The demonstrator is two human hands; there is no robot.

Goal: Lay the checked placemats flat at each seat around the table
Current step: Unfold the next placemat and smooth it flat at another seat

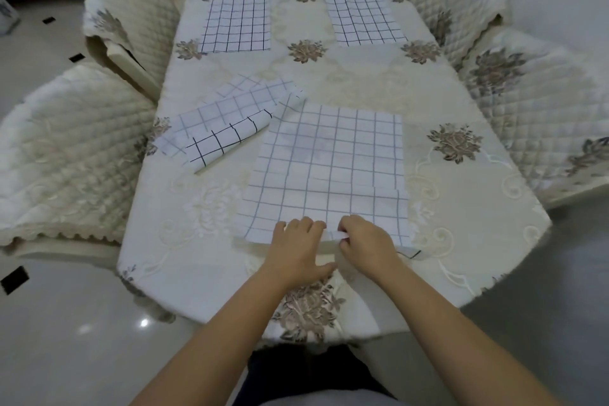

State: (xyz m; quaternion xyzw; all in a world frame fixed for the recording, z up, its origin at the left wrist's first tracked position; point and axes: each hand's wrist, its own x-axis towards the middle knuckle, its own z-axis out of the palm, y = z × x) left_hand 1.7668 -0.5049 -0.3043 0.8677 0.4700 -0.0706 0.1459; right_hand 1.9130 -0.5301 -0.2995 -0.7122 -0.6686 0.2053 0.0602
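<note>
At the counter's (362, 82) six o'clock, left hand (298, 247) and right hand (365, 241), fingers curled, both pinch the near placemat's (329, 158) hem; a crumpled placemat (227, 122) lies at nine o'clock.

The far left placemat (235, 25) and far right placemat (364, 18) are white with a dark navy, almost black, check of thin lines. The near placemat (329, 168) is white too, but its grid reads pale grey-blue. The folded placemat (224, 122) shows that same faint grid over most of its surface and bold black lines on its turned-over flap. The tablecloth (362, 82) is cream, scattered with brown-grey embroidered flowers and tone-on-tone cream scrollwork. The chair covers (66, 148) are cream, quilted in diamonds, with matching brown-grey flower motifs. The floor (66, 323) is glossy pale grey tile dotted with small black diamonds
</note>
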